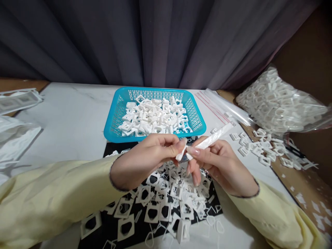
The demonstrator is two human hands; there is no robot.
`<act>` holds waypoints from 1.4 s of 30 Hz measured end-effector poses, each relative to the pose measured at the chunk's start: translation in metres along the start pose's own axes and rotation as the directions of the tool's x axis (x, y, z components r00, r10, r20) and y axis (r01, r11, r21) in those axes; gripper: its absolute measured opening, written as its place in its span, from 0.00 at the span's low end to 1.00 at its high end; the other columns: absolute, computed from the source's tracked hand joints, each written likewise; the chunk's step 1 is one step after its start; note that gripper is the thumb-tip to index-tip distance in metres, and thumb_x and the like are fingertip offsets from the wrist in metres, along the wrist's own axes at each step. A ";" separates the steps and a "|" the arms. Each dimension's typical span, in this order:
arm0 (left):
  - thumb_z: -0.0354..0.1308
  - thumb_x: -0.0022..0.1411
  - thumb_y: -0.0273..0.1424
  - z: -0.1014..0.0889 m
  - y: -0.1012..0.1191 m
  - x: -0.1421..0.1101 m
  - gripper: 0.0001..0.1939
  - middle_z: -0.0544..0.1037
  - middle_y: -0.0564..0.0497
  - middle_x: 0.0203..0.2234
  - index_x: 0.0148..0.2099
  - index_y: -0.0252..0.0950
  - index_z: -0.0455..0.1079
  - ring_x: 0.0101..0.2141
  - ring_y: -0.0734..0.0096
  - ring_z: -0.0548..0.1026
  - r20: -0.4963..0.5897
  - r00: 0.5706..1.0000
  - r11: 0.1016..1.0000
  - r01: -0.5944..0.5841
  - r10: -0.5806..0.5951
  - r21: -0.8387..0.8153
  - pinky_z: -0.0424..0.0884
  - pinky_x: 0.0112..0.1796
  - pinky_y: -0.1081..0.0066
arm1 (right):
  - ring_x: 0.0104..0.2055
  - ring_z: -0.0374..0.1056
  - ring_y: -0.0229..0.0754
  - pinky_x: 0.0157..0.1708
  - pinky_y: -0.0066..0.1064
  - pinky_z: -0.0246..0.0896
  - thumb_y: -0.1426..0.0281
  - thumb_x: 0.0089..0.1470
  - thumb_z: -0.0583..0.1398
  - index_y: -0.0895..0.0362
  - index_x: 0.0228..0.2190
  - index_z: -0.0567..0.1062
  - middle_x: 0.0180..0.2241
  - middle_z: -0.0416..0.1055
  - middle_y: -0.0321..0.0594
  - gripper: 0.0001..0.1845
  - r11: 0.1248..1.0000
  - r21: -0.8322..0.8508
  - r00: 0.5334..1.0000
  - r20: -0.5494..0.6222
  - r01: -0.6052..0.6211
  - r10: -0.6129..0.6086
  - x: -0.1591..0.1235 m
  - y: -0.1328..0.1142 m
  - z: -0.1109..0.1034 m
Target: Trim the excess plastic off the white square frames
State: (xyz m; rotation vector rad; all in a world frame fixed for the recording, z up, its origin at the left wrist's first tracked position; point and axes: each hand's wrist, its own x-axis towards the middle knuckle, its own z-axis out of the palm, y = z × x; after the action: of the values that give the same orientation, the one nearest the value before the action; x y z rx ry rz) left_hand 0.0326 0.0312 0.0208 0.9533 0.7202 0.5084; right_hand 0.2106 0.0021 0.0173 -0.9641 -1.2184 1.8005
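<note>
Both of my hands meet just in front of the blue basket, above the black mat. My left hand (155, 152) is closed, thumb and forefinger pinching a small white plastic piece (181, 155). My right hand (218, 160) is closed around a flat, shiny white strip (214, 136) that slants up to the right; its kind is unclear. Its thumb tip is close beside the white piece, partly hiding it. Below the hands lies a heap of white square plastic frames (153, 211) with rounded holes, mixed with thin loose rings and trimmings.
The blue basket (110, 121) holds many white plastic parts. A bulging clear bag (280, 100) of similar parts stands at right, with loose parts (259, 148) before it. Flat zip bags (223, 103) lie beside the basket. More plastic bags (19, 138) lie at left. A grey curtain (155, 41) hangs behind.
</note>
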 end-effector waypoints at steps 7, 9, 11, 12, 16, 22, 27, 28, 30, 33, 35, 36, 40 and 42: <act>0.53 0.61 0.40 -0.002 0.010 0.003 0.16 0.71 0.52 0.26 0.28 0.33 0.70 0.31 0.73 0.68 0.064 0.997 0.998 0.048 -0.045 -0.043 0.64 0.36 0.73 | 0.20 0.66 0.32 0.19 0.23 0.62 0.71 0.49 0.64 0.57 0.26 0.76 0.20 0.71 0.33 0.03 0.900 -0.351 0.928 -0.168 0.259 -0.333 -0.007 -0.014 -0.012; 0.50 0.61 0.43 -0.003 0.014 0.003 0.19 0.71 0.52 0.26 0.28 0.34 0.70 0.30 0.72 0.68 0.049 0.999 0.999 0.019 -0.017 -0.039 0.66 0.36 0.71 | 0.17 0.63 0.31 0.14 0.22 0.59 0.71 0.47 0.65 0.57 0.27 0.76 0.18 0.69 0.32 0.03 0.876 -0.425 0.920 -0.200 0.229 -0.338 -0.009 -0.020 -0.017; 0.50 0.61 0.43 -0.004 0.018 0.003 0.18 0.71 0.51 0.28 0.30 0.35 0.71 0.30 0.72 0.68 0.048 0.999 1.000 -0.009 0.008 0.020 0.66 0.34 0.72 | 0.14 0.62 0.30 0.11 0.22 0.58 0.71 0.48 0.65 0.57 0.28 0.77 0.17 0.70 0.33 0.03 0.884 -0.423 0.931 -0.200 0.199 -0.305 -0.012 -0.027 -0.021; 0.52 0.61 0.42 -0.004 0.021 0.002 0.16 0.71 0.52 0.29 0.32 0.35 0.72 0.29 0.74 0.67 0.042 0.999 0.996 -0.030 0.027 0.081 0.65 0.34 0.73 | 0.14 0.64 0.31 0.11 0.22 0.59 0.71 0.48 0.65 0.57 0.28 0.77 0.18 0.72 0.34 0.02 0.887 -0.418 0.936 -0.190 0.197 -0.297 -0.014 -0.030 -0.023; 0.56 0.60 0.33 -0.001 0.028 -0.002 0.06 0.68 0.56 0.25 0.37 0.36 0.72 0.26 0.78 0.65 -0.012 0.993 0.908 -0.101 0.115 0.406 0.62 0.29 0.79 | 0.17 0.69 0.37 0.14 0.26 0.66 0.74 0.45 0.66 0.55 0.27 0.77 0.19 0.74 0.35 0.04 0.838 -0.493 0.914 -0.181 0.235 -0.363 -0.022 -0.039 -0.024; 0.51 0.62 0.38 0.005 0.027 -0.008 0.10 0.64 0.58 0.16 0.34 0.37 0.68 0.18 0.79 0.60 0.094 0.995 0.772 -0.079 0.024 0.631 0.55 0.20 0.79 | 0.36 0.73 0.42 0.31 0.32 0.73 0.75 0.45 0.65 0.54 0.22 0.77 0.38 0.75 0.39 0.05 0.559 -0.736 0.846 0.034 0.381 -0.532 -0.027 -0.043 -0.017; 0.50 0.62 0.36 0.003 0.022 -0.009 0.10 0.60 0.58 0.17 0.39 0.38 0.70 0.19 0.78 0.58 0.141 0.990 0.699 -0.094 -0.009 0.709 0.52 0.19 0.78 | 0.43 0.72 0.43 0.42 0.35 0.71 0.75 0.49 0.62 0.54 0.23 0.74 0.43 0.75 0.38 0.07 0.497 -0.738 0.856 0.212 0.457 -0.472 -0.027 -0.041 -0.014; 0.50 0.62 0.36 0.003 0.021 -0.009 0.10 0.59 0.58 0.17 0.39 0.38 0.70 0.19 0.78 0.56 0.132 0.991 0.698 -0.085 -0.014 0.711 0.51 0.19 0.78 | 0.44 0.72 0.43 0.42 0.35 0.71 0.76 0.49 0.62 0.55 0.23 0.73 0.43 0.75 0.38 0.07 0.516 -0.726 0.862 0.215 0.455 -0.458 -0.027 -0.041 -0.014; 0.51 0.61 0.37 0.002 0.020 -0.009 0.11 0.57 0.58 0.17 0.40 0.37 0.70 0.19 0.78 0.54 0.107 0.994 0.704 -0.061 -0.021 0.707 0.49 0.19 0.77 | 0.44 0.72 0.42 0.41 0.33 0.71 0.76 0.50 0.62 0.55 0.22 0.72 0.43 0.75 0.39 0.08 0.543 -0.713 0.872 0.204 0.444 -0.444 -0.027 -0.041 -0.014; 0.52 0.60 0.39 0.002 0.020 -0.008 0.12 0.55 0.58 0.18 0.39 0.36 0.70 0.20 0.77 0.53 0.066 0.998 0.717 -0.030 -0.022 0.697 0.48 0.19 0.76 | 0.39 0.74 0.41 0.36 0.31 0.72 0.76 0.50 0.62 0.55 0.21 0.72 0.43 0.75 0.40 0.09 0.521 -0.727 0.868 0.212 0.448 -0.450 -0.026 -0.040 -0.013; 0.53 0.60 0.38 0.003 0.021 -0.007 0.11 0.57 0.58 0.18 0.38 0.36 0.69 0.20 0.78 0.54 0.052 0.998 0.742 -0.005 -0.040 0.671 0.50 0.20 0.76 | 0.37 0.74 0.40 0.33 0.28 0.72 0.76 0.51 0.61 0.55 0.23 0.73 0.41 0.76 0.41 0.07 0.478 -0.751 0.857 0.225 0.455 -0.463 -0.025 -0.039 -0.012; 0.53 0.60 0.38 0.003 0.021 -0.006 0.10 0.58 0.58 0.18 0.37 0.36 0.69 0.20 0.78 0.56 0.053 0.997 0.764 0.008 -0.055 0.645 0.51 0.20 0.77 | 0.37 0.74 0.39 0.33 0.27 0.71 0.77 0.51 0.61 0.56 0.24 0.74 0.40 0.76 0.41 0.07 0.458 -0.763 0.853 0.229 0.457 -0.470 -0.025 -0.038 -0.012; 0.55 0.60 0.35 0.003 0.021 -0.003 0.07 0.65 0.59 0.17 0.38 0.37 0.67 0.19 0.79 0.61 0.059 0.997 0.876 0.018 -0.052 0.482 0.57 0.22 0.77 | 0.38 0.73 0.38 0.37 0.26 0.71 0.79 0.50 0.61 0.55 0.26 0.73 0.39 0.76 0.38 0.07 0.417 -0.804 0.836 0.171 0.424 -0.521 -0.029 -0.034 -0.009; 0.56 0.60 0.36 0.003 0.021 -0.003 0.09 0.65 0.60 0.15 0.41 0.38 0.65 0.17 0.80 0.61 0.020 1.000 0.901 -0.008 -0.001 0.433 0.57 0.21 0.77 | 0.36 0.73 0.37 0.36 0.26 0.71 0.78 0.50 0.61 0.54 0.27 0.74 0.39 0.76 0.37 0.07 0.405 -0.830 0.822 0.107 0.383 -0.559 -0.031 -0.032 -0.008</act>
State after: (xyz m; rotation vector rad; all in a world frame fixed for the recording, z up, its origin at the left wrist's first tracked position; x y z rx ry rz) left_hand 0.0315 0.0380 0.0410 1.3751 0.8325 0.3437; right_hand 0.2364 -0.0135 0.0511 -1.0706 -2.0321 0.5689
